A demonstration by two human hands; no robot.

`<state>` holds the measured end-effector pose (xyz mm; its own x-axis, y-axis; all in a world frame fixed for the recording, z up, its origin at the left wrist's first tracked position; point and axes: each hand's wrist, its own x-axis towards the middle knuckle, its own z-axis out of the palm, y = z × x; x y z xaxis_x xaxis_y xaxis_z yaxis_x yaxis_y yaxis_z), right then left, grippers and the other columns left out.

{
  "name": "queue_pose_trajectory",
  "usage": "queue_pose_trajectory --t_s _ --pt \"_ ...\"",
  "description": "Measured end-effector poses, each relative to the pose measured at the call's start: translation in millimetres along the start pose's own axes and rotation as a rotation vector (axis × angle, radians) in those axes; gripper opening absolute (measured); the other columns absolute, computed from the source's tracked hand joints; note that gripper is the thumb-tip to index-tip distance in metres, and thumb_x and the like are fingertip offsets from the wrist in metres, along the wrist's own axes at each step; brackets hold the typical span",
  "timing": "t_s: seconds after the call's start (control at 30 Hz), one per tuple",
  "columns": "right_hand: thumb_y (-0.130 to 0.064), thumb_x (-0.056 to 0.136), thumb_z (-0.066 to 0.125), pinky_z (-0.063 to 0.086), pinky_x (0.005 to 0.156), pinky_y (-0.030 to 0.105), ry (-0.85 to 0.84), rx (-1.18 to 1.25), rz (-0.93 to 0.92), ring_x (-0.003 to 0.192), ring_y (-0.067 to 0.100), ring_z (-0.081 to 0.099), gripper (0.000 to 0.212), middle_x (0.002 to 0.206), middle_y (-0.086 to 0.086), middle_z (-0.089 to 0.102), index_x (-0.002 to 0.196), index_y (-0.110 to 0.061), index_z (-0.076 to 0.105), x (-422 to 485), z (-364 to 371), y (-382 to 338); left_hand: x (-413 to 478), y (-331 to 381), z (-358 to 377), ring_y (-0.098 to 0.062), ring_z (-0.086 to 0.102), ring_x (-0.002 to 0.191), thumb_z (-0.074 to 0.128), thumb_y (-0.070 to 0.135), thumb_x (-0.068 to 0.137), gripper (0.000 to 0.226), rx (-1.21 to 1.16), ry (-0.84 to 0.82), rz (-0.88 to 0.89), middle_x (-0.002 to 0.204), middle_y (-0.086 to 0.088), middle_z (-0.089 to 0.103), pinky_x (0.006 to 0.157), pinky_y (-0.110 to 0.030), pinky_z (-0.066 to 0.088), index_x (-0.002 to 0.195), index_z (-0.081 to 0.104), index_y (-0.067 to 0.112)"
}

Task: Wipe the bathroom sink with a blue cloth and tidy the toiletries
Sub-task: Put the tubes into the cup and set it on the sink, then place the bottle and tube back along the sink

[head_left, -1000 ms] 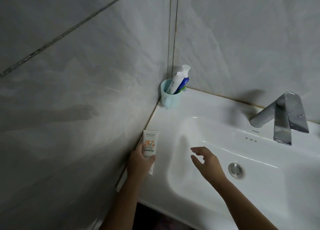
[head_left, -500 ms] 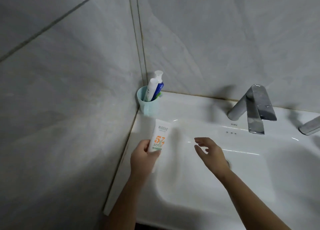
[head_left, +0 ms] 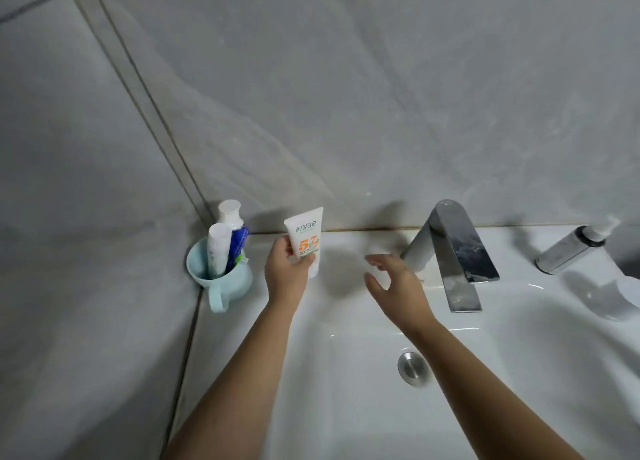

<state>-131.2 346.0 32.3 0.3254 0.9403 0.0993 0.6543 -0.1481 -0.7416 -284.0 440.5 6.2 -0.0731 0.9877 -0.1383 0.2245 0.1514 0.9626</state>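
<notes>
The white sink (head_left: 346,425) fills the lower half and runs off the bottom and right edges, with the round drain (head_left: 412,368) in the basin. The chrome faucet (head_left: 450,255) stands on the back ledge, spout pointing toward the camera. Far right there's a metal pump bottle (head_left: 571,248) lying tipped over – its nozzle end is blurry, hard to make out. In the left corner sits a light blue cup (head_left: 221,279) holding upright tubes; something green is mostly hidden behind them. The left hand (head_left: 287,272) pinches a white tube (head_left: 306,238) with orange print near its lower end – long axis nearly upright, flat crimped end up, cap covered by the fingers. It's above the back ledge, between cup and faucet. The right hand (head_left: 398,286) hovers just beside the faucet base, fingers spread and loosely curled, holding nothing
</notes>
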Motion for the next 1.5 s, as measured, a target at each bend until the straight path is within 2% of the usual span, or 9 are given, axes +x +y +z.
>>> queue_pose_trajectory --t_s 0.23,0.37,0.57,0.87,1.07,1.17,1.27,1.4,1.5 --pt "-0.009 0.085 0.060 0.032 0.077 0.010 -0.038 0.017 0.025 0.100 0.015 0.056 0.027 0.111 0.003 0.061 0.112 -0.009 0.061 -7 11 12 2 -12 8 -0.019 0.060 0.090 0.070 0.001 0.074 0.028 0.037 0.028 0.066 0.097 0.000 0.064 0.076 -0.031 0.047 0.098 0.058 0.011" --pt "-0.009 0.086 0.059 0.030 0.074 0.007 -0.065 0.016 0.036 0.093 0.006 0.051 0.027 0.110 0.001 0.060 0.112 -0.011 0.061 -12 15 13 -1 -13 10 -0.018 0.057 0.089 0.070 0.002 0.075 0.027 0.060 0.028 0.094 0.095 0.001 0.061 0.071 -0.026 0.044 0.098 0.057 0.007" --pt "-0.010 0.086 0.059 0.031 0.073 0.010 -0.061 0.017 0.048 0.092 0.007 0.052 0.027 0.110 0.000 0.061 0.113 -0.013 0.060 -15 14 17 -5 -15 12 -0.018 0.056 0.087 0.070 0.003 0.076 0.027 0.095 0.031 0.092 0.100 -0.003 0.063 0.062 -0.017 0.035 0.099 0.056 0.007" --pt "-0.011 0.087 0.059 0.029 0.073 0.008 -0.035 -0.003 0.046 0.095 0.008 0.052 0.028 0.112 0.001 0.061 0.114 -0.012 0.060 -22 5 20 -8 -12 14 -0.022 0.059 0.091 0.073 0.007 0.075 0.036 0.102 0.009 0.060 0.106 -0.006 0.064 0.069 -0.024 0.042 0.105 0.054 0.008" --pt "-0.012 0.087 0.059 0.032 0.079 0.013 -0.044 -0.031 0.048 0.104 0.015 0.055 0.028 0.114 0.001 0.061 0.115 -0.013 0.060 -41 -2 18 -33 -21 -4 -0.016 0.049 0.116 0.073 0.012 0.076 0.054 0.118 0.006 0.013 0.125 -0.001 0.054 0.093 -0.028 0.039 0.125 0.050 0.011" --pt "-0.014 0.086 0.061 0.035 0.080 0.015 -0.049 -0.044 0.045 0.106 0.015 0.055 0.028 0.114 -0.002 0.061 0.114 -0.014 0.061 -65 -9 16 -76 -25 -18 -0.017 0.048 0.116 0.070 0.014 0.080 0.050 0.144 0.035 0.003 0.126 -0.003 0.053 0.093 -0.025 0.036 0.126 0.049 0.010" --pt "-0.016 0.086 0.061 0.035 0.077 0.013 -0.048 -0.071 0.048 0.105 0.013 0.055 0.027 0.113 -0.005 0.060 0.113 -0.016 0.062 -97 -23 17 -125 -26 -27 -0.020 0.050 0.114 0.066 0.016 0.084 0.038 0.229 -0.003 0.095 0.121 -0.003 0.057 0.092 -0.026 0.038 0.120 0.055 0.011" --pt "-0.016 0.084 0.064 0.038 0.079 0.016 -0.024 -0.131 0.078 0.103 0.013 0.056 0.027 0.111 -0.007 0.061 0.111 -0.016 0.063 -143 -57 28 -170 -12 -30 -0.024 0.053 0.108 0.065 0.011 0.083 0.030 0.387 -0.064 0.337 0.111 -0.004 0.063 0.087 -0.026 0.039 0.113 0.061 0.009" --pt "-0.014 0.081 0.068 0.040 0.080 0.019 0.029 -0.204 0.096 0.100 0.015 0.059 0.027 0.107 -0.005 0.063 0.107 -0.016 0.065 -172 -91 44 -190 6 -24 -0.018 0.052 0.103 0.062 0.016 0.085 0.025 0.412 -0.092 0.494 0.107 -0.002 0.064 0.083 -0.028 0.045 0.108 0.062 0.010"
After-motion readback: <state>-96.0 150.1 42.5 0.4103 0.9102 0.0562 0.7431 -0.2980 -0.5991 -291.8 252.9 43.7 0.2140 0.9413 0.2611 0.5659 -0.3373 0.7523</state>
